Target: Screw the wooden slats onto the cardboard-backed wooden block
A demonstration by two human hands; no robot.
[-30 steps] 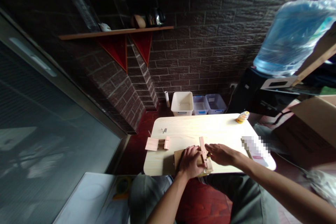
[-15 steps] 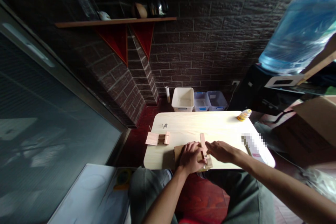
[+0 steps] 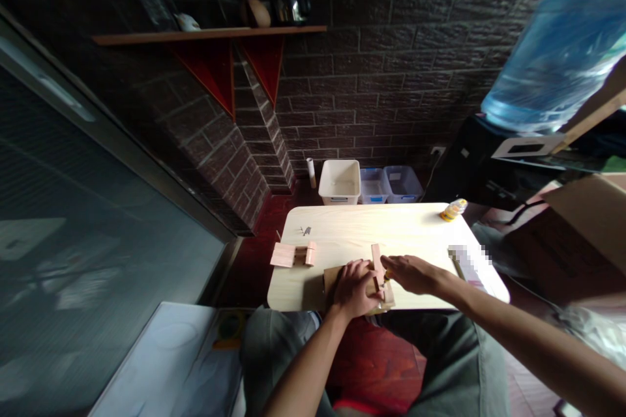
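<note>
At the table's front edge, my left hand (image 3: 353,290) presses down over a brown block or box (image 3: 331,279), its thumb side against an upright-lying wooden strip (image 3: 376,257). My right hand (image 3: 408,273) is closed just right of that strip. A small tool with a yellow and dark handle, seemingly a screwdriver (image 3: 388,275), shows under its fingers; most of it is hidden. To the left lies a small wooden assembly (image 3: 293,255) of a flat board and a thicker piece. Several dark screws (image 3: 306,231) lie behind it.
The pale table (image 3: 362,221) has a yellow-capped bottle (image 3: 454,210) at its back right and a partly blurred flat item (image 3: 467,264) at the right. Behind it stand a white bin (image 3: 340,172) and two bluish bins (image 3: 402,184). My knees are under the front edge.
My right hand has shifted slightly and turned beside the strip, showing more of the yellow handle. My left hand keeps its hold. The whole view has moved a little.
</note>
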